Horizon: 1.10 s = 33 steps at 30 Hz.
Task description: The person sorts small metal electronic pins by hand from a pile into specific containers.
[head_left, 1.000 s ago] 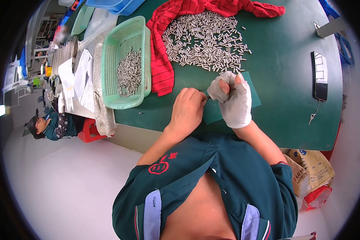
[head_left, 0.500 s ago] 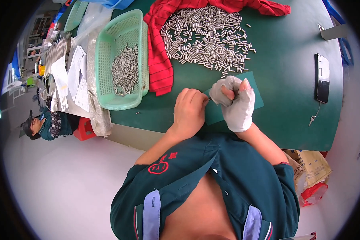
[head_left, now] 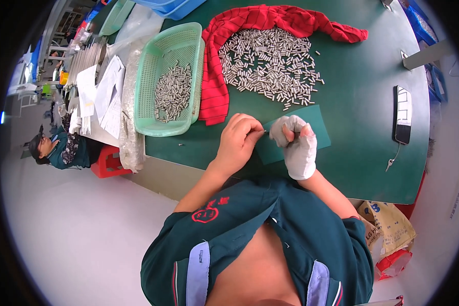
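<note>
My bare left hand [head_left: 235, 142] pinches thumb and forefinger together at the left edge of a green sheet [head_left: 319, 127]. A small metal pin [head_left: 265, 131] shows as a bright tip at those fingertips. Just to the right, my right hand [head_left: 297, 145] wears a whitish glove with thumb and finger bare at the tips. Its fingers are curled closed above the sheet, and what they hold, if anything, is hidden. Beyond both hands, many short metal pins [head_left: 270, 64] lie spread on the table, bordered by a red striped cloth [head_left: 215, 104].
Left of the cloth stands a green mesh basket [head_left: 144, 109] with more pins in it. One loose pin [head_left: 181, 145] lies near the table's front edge. A phone [head_left: 403, 115] with a key [head_left: 390, 164] is at the right. Papers [head_left: 109, 97] and a seated person [head_left: 61, 148] are far left.
The whole view has shifted slightly. My left hand has turned a little, so the pin's tip now shows at its fingertips. The right hand stays curled beside it.
</note>
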Available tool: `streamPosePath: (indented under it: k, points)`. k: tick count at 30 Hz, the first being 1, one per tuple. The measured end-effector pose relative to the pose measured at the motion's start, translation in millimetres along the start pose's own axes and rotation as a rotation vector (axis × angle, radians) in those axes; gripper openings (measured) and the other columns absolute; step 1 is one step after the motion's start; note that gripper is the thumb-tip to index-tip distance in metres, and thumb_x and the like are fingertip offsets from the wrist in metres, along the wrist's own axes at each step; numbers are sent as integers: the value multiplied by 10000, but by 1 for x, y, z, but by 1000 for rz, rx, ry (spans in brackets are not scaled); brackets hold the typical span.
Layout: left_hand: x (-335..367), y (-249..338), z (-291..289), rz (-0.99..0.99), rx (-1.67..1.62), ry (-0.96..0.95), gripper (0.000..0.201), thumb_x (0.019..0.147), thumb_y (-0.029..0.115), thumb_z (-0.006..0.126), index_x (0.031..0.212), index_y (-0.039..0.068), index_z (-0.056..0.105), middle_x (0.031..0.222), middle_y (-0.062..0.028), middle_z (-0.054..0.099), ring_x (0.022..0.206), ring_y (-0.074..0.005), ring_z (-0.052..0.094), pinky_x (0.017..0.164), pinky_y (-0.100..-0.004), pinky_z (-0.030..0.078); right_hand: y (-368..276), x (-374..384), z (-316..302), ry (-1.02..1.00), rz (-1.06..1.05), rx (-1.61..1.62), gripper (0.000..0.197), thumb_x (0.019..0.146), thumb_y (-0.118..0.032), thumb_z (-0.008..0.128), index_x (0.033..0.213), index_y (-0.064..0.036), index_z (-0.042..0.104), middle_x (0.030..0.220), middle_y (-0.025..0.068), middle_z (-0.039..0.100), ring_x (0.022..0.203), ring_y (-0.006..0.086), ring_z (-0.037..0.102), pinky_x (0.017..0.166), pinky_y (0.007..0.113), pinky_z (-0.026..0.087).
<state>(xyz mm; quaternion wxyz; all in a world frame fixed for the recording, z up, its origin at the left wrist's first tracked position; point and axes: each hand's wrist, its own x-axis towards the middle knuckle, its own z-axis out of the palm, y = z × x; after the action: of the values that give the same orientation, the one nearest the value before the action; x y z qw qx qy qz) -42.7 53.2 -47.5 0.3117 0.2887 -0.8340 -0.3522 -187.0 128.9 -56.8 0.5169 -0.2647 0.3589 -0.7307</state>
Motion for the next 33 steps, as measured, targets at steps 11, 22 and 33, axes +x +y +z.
streamPosePath:
  k: [11, 22, 33]
  points:
    - [-8, -11, -20, -137, -750, -24, 50, 918, 12, 599, 942, 17, 555, 978, -29, 504, 810, -70, 464, 725, -202, 396, -4, -23, -1, -177, -38, -325, 760, 843, -782, 383, 747, -32, 450, 723, 59, 453, 730, 196, 438, 815, 351, 398]
    - [-8, -6, -25, -94, -742, -38, 46, 927, 18, 593, 946, 25, 552, 977, -26, 495, 794, -60, 445, 706, -189, 381, -4, -24, -2, -197, -55, -369, 768, 849, -785, 365, 746, -28, 450, 725, 67, 469, 756, 206, 456, 815, 350, 403]
    - [-10, -3, -19, -242, -726, -38, 49, 936, 42, 586, 954, 29, 543, 962, -17, 493, 822, -67, 440, 731, -197, 369, -4, -23, 1, -198, -63, -282, 838, 883, -721, 430, 1194, 46, 563, 773, 19, 496, 700, 95, 427, 637, 241, 344]
